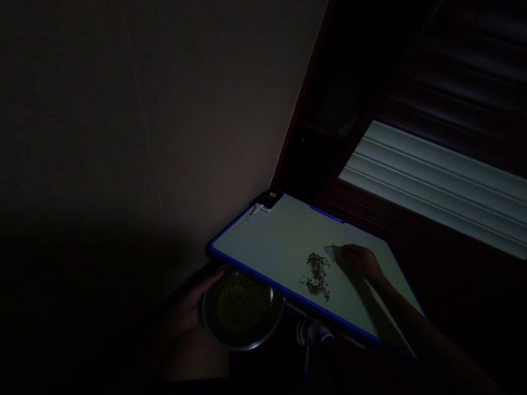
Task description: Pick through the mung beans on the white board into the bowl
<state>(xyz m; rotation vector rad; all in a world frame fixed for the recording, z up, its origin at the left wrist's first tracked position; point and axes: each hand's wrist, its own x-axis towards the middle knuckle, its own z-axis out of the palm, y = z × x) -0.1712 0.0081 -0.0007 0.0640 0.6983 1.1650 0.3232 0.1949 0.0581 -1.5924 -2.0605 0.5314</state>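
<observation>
My left hand (201, 296) is closed on the rim of a round metal bowl (255, 346). The bowl is held just under the near edge of a white, blue-edged tabletop (263, 241) and holds many small green grains (241, 302), perhaps mung beans. A loose patch of small brownish-green bits (317, 274) is spread on the tabletop. To the right of that patch, my right hand (358, 258) pinches a thin, pale, see-through piece (331, 251) that lies close to the bits. Dim light hides its exact kind.
A dark phone-like object (272, 198) with an orange mark lies at the tabletop's far left corner, beside a small white item (257, 208). A plain wall (206, 137) borders the left. Pale ridged panels (436, 186) stand beyond, and a striped object (310, 332) shows below the edge.
</observation>
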